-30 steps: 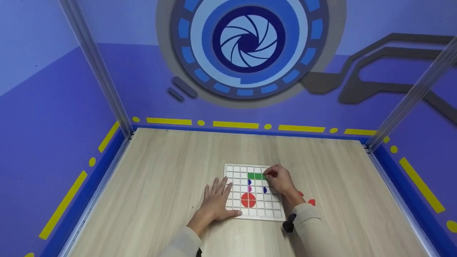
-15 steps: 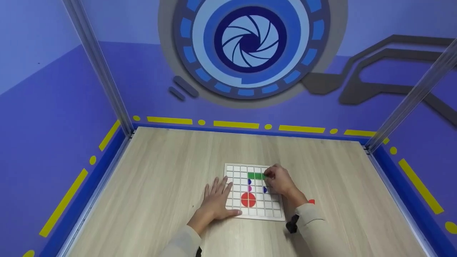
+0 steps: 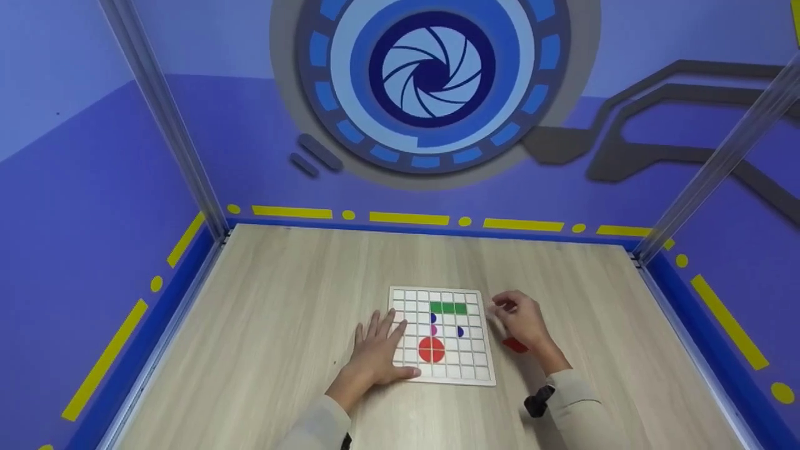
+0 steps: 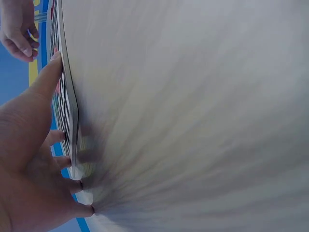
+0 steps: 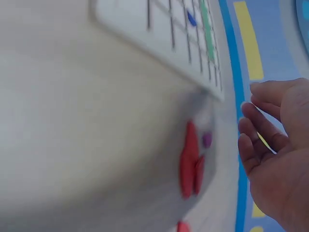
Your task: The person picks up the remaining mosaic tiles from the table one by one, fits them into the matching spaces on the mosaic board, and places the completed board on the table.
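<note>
A white gridded board lies on the table. My left hand rests along its left side with fingers spread, the thumb at the near edge. On the grid are a row of green squares, a red circle of quarter pieces, two dark blue half-circles and a pink half-circle. Right of the board, my right hand hovers with loosely bent fingers, nothing visible between them. Under it lie red pieces and a small purple piece, seen in the right wrist view.
A pale wood-grain table carries everything. Blue-purple panels enclose its back and sides, with metal posts at the back corners. Another red piece shows at the bottom of the right wrist view.
My right hand has left the board's upper right, moving right to above the loose pieces. The right end of the green row now shows uncovered. My left hand has stayed put.
</note>
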